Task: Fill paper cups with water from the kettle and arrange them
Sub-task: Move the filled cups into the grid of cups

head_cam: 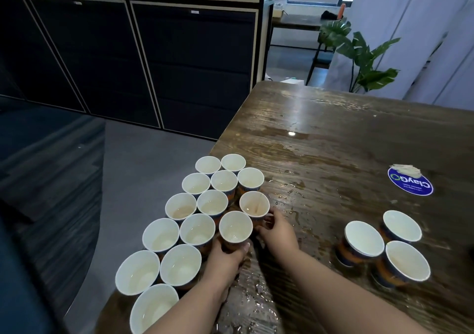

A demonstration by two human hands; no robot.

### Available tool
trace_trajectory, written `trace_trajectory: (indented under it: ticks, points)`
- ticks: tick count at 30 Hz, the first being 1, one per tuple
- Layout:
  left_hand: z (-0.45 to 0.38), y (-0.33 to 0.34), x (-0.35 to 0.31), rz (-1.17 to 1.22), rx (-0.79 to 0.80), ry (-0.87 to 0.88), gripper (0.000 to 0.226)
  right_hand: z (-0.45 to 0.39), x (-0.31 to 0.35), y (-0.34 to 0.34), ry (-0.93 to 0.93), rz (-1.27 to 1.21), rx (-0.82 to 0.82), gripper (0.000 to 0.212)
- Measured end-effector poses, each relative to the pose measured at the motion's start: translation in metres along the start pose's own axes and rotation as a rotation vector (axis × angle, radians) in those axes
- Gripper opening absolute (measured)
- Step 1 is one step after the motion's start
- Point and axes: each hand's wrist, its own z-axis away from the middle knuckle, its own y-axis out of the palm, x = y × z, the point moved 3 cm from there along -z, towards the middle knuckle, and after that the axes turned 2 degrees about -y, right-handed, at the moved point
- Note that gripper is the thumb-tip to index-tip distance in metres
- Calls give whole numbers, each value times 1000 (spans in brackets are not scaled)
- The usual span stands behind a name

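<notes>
Fingers of left hand [225, 253] curled round white-rimmed orange paper cup [235, 227] beside the cluster; right hand [277, 231] pinched neighbouring tan-lined round cup [254, 203] on wet grained wooden table [346, 128].

A packed cluster of paper cups [195, 221] stands along the left edge of the table [346, 133], running from near to far. At its right side, the left hand [225, 254] grips one cup [235, 227], and the right hand [275, 231] holds the next cup [254, 204] just behind it. Three more cups [384, 249] stand together well to the right. A round sticker [410, 184] lies on the table behind those three. Water seems pooled on the tabletop between the groups.
</notes>
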Motion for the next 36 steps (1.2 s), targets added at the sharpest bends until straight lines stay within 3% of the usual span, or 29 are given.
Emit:
trace_trajectory:
  ticks: [5, 17, 27, 34, 36]
  points:
    - [-9, -1, 13, -39, 26, 2, 81, -13, 0, 12, -31, -42, 67, 46]
    - [7, 0, -4, 26, 30, -40, 75, -12, 1, 23, -95, 26, 135, 57]
    - [-5, -1, 3, 54, -7, -55, 102, -14, 1, 20, -106, 73, 208, 68]
    - [14, 0, -9, -77, 40, -61, 85, -5, 0, 11, -109, 70, 203, 68]
    - [25, 1, -7, -177, 107, -92, 66, 6, -3, 2, -99, 53, 197, 61]
